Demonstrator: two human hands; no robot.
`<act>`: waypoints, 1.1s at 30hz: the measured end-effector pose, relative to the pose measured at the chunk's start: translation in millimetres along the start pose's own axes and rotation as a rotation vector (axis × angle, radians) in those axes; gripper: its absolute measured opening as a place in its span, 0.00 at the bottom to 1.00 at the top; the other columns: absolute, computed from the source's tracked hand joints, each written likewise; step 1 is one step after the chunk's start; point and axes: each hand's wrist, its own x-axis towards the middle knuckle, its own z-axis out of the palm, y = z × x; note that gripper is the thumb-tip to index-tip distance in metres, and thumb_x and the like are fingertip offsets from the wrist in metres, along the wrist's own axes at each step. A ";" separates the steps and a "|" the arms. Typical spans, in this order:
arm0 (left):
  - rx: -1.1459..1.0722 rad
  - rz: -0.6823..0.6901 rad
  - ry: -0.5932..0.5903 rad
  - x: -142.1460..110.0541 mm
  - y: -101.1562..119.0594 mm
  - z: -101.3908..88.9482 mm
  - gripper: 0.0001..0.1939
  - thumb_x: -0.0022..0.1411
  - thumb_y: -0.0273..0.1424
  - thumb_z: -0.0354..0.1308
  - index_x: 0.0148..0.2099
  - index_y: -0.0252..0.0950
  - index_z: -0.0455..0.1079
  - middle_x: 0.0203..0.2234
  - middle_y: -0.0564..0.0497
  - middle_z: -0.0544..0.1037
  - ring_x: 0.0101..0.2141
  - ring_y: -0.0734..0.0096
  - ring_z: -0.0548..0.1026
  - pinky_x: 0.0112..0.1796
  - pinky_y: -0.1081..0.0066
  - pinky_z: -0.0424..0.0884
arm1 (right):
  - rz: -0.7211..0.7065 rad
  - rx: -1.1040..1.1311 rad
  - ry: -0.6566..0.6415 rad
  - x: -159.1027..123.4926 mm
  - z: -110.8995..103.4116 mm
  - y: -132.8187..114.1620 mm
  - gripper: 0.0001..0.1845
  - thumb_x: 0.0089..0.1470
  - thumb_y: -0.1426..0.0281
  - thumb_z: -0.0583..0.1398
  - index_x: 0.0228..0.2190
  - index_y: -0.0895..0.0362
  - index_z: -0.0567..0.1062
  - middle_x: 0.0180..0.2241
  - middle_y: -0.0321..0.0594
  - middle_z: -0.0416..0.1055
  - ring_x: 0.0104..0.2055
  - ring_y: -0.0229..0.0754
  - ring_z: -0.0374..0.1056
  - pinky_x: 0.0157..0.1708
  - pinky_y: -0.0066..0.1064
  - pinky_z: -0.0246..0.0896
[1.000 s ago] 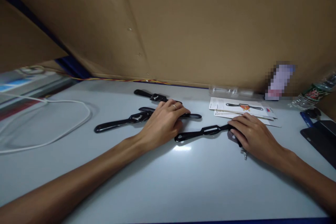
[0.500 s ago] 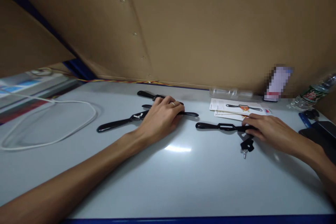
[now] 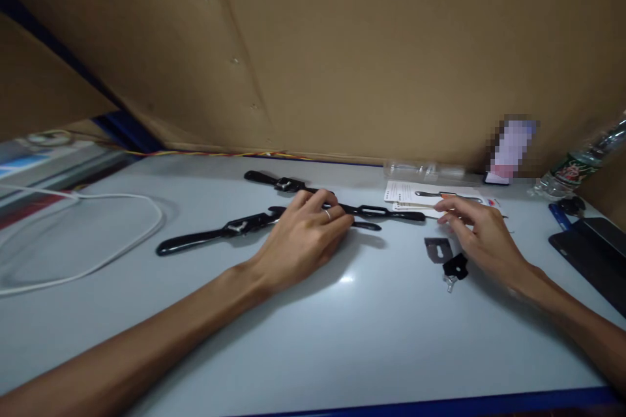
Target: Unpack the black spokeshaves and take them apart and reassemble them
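Note:
My left hand (image 3: pixel 310 231) rests with curled fingers on black spokeshaves in the middle of the table, gripping at least one; its fingertips are partly hidden. Left of it, a spokeshave (image 3: pixel 239 227) shows its handle and a silver screw. Behind lies another spokeshave (image 3: pixel 286 184). From under my left fingers a bare spokeshave body (image 3: pixel 374 211) with an open slot reaches right. My right hand (image 3: pixel 476 228) hovers just past its end, fingers loosely bent and apart. Below lie a slotted blade (image 3: pixel 439 250), a black cap iron (image 3: pixel 456 266) and a silver thumbscrew (image 3: pixel 449 283).
Printed cards (image 3: pixel 405 193) and a clear plastic package (image 3: pixel 425 171) lie at the back. A phone (image 3: pixel 511 151) leans on the back panel; a plastic bottle (image 3: pixel 572 172) and a black case (image 3: pixel 589 251) are at right. A white cable (image 3: pixel 151 228) loops at left.
The bare spokeshave body has moved left and back, to my left hand. My right hand has let go of it and lifted slightly. The blade now shows fully.

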 end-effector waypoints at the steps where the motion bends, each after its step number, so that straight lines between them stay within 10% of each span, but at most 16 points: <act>1: -0.021 0.026 -0.002 0.0 6.1 0.1 0.13 0.69 0.21 0.50 0.38 0.36 0.74 0.30 0.49 0.80 0.42 0.57 0.71 0.37 0.62 0.60 | -0.017 0.006 0.038 0.1 0.1 -1.8 0.10 0.59 0.76 0.53 0.35 0.54 0.74 0.36 0.40 0.77 0.35 0.44 0.72 0.32 0.35 0.61; 8: -0.264 0.117 -0.127 4.2 34.1 -1.2 0.11 0.73 0.29 0.52 0.53 0.38 0.72 0.40 0.47 0.81 0.46 0.58 0.71 0.43 0.61 0.64 | -0.158 -0.027 0.020 -6.0 -3.2 -11.2 0.09 0.60 0.76 0.49 0.31 0.53 0.65 0.29 0.36 0.69 0.31 0.41 0.65 0.32 0.34 0.57; 20: -0.337 -0.111 -0.570 4.4 -33.7 -33.8 0.08 0.65 0.32 0.58 0.46 0.40 0.74 0.42 0.48 0.77 0.45 0.58 0.72 0.47 0.60 0.64 | -0.098 -0.023 -0.062 -12.1 1.6 -14.2 0.06 0.65 0.71 0.49 0.35 0.53 0.63 0.31 0.37 0.68 0.28 0.40 0.62 0.28 0.34 0.57; 33: -0.655 -0.393 -0.672 1.2 17.1 -27.6 0.05 0.64 0.34 0.56 0.41 0.40 0.68 0.25 0.54 0.75 0.26 0.69 0.69 0.27 0.71 0.58 | -0.315 -0.047 -0.079 -20.0 12.2 -29.3 0.10 0.67 0.73 0.53 0.33 0.56 0.70 0.33 0.41 0.70 0.37 0.44 0.63 0.37 0.37 0.59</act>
